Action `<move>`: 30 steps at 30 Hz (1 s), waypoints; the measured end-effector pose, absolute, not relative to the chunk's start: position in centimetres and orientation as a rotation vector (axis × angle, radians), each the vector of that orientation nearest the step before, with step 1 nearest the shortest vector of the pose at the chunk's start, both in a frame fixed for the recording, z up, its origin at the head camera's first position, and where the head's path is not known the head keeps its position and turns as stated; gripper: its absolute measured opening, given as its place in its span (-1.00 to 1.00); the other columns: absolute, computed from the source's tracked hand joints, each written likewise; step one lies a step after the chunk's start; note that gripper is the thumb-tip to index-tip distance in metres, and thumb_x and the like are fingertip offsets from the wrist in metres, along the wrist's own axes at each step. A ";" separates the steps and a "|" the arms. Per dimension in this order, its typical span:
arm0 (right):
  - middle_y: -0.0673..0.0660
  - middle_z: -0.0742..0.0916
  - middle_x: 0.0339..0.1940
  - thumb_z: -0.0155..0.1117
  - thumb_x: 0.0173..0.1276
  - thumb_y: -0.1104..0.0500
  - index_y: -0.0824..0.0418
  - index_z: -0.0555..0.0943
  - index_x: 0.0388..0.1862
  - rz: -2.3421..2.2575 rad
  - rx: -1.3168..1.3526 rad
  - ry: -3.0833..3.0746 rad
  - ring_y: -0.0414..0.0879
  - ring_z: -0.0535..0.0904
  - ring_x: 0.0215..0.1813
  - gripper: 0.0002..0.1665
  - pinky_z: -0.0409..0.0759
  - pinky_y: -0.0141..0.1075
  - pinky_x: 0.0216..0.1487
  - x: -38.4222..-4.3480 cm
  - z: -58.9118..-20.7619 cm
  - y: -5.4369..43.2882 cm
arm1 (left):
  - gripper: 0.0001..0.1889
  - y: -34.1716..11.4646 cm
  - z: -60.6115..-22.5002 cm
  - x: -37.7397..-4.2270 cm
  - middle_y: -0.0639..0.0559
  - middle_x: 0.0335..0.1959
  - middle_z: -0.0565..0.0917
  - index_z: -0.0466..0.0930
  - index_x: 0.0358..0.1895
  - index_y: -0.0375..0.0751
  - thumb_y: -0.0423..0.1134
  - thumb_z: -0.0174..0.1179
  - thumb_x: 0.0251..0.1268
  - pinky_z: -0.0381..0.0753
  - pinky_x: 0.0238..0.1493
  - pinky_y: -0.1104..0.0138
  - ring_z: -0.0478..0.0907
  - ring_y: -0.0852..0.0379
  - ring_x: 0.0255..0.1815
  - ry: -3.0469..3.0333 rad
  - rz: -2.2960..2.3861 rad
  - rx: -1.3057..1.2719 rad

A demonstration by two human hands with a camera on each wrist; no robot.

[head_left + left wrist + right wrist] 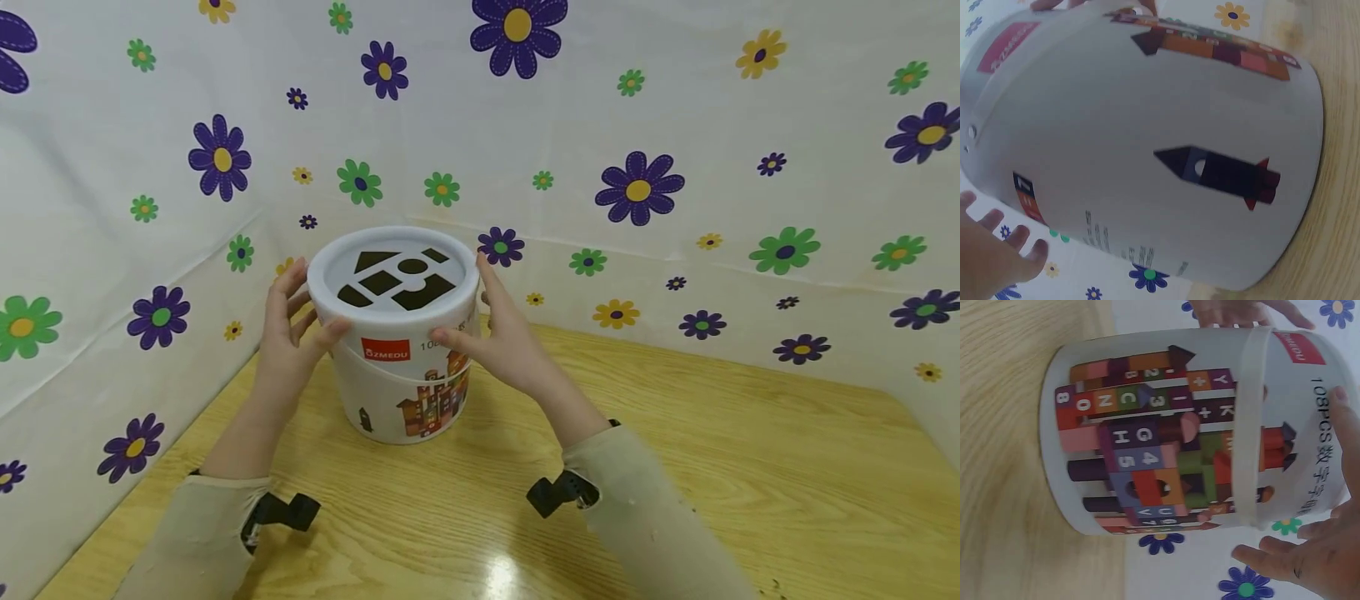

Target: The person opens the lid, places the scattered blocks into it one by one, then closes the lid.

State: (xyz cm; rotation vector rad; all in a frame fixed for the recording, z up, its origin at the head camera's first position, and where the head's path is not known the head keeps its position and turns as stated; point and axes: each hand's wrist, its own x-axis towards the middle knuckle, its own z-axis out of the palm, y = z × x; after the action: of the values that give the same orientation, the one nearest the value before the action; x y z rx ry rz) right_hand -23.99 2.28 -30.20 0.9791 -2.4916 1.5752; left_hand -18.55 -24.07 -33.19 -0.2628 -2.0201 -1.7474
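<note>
A white lidded bucket (397,400) stands upright on the table, printed with a red label, colourful building blocks and a dark rocket. Its pale lid (337,242) has several dark shapes on top: a triangle, a circle, squarish pieces. My left hand (288,342) is at the lid's left side, thumb by the front rim, fingers spread along the side. On the right, my right hand (506,342) mirrors it, thumb against the bucket's front below the rim. In the wrist views the lower fingers of both hands stand apart from the bucket wall. Fingertip contact behind the rim is partly hidden.
The bucket's white carrying handle (1250,437) hangs down across its front. A wood-grain table (712,450) extends to the right and toward me. White cloth (570,117) with purple, green and yellow flowers rises behind the bucket and along the left side.
</note>
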 end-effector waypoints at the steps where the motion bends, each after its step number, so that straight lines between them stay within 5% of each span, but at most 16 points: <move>1: -0.13 0.02 0.54 0.39 0.08 -0.30 -0.18 -0.22 0.56 1.625 0.975 -2.487 -0.10 -0.04 0.51 0.28 0.14 0.05 0.39 -24.1 -30.5 2.3 | -0.18 -24.3 -33.3 -18.6 0.17 0.45 0.08 0.00 0.49 0.23 -0.16 0.27 0.22 0.08 0.41 0.03 0.05 0.03 0.40 -2.029 -1.759 -0.271; 8: -0.12 0.15 0.50 0.46 -0.05 -0.34 -0.36 -0.06 0.50 1.885 0.908 -2.519 0.22 0.24 0.36 0.23 0.42 0.15 0.15 -24.6 -32.1 2.3 | -0.08 -25.1 -34.0 -19.2 0.17 0.46 -0.02 -0.11 0.50 0.32 -0.22 0.31 0.19 0.06 0.34 -0.21 -0.01 -0.14 0.44 -2.149 -1.877 -0.324; 16: 0.01 0.24 0.44 0.57 -0.05 -0.13 -0.33 0.03 0.48 1.936 0.835 -2.544 0.16 0.27 0.32 0.20 0.47 0.11 0.10 -25.0 -32.7 2.3 | -0.10 -24.9 -34.2 -19.3 0.09 0.35 0.13 -0.01 0.45 0.40 -0.31 0.31 0.18 0.32 0.21 -0.14 0.14 -0.06 0.36 -2.135 -1.963 -0.343; 30: 0.03 0.31 0.36 0.56 0.01 0.02 -0.28 0.14 0.45 1.903 0.754 -2.497 0.14 0.28 0.28 0.09 0.53 0.09 0.02 -23.4 -31.9 5.7 | -0.09 -21.6 -33.5 -19.7 0.09 0.33 0.21 0.09 0.45 0.33 -0.29 0.41 0.08 0.31 0.28 -0.02 0.21 0.00 0.34 -2.108 -1.958 -0.352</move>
State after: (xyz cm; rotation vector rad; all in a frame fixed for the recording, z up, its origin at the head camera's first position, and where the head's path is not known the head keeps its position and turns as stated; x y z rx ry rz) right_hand -23.40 5.71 -31.86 0.7545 -2.4974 1.9032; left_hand -19.65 -21.55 -33.48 -0.3516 -2.1077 -1.9582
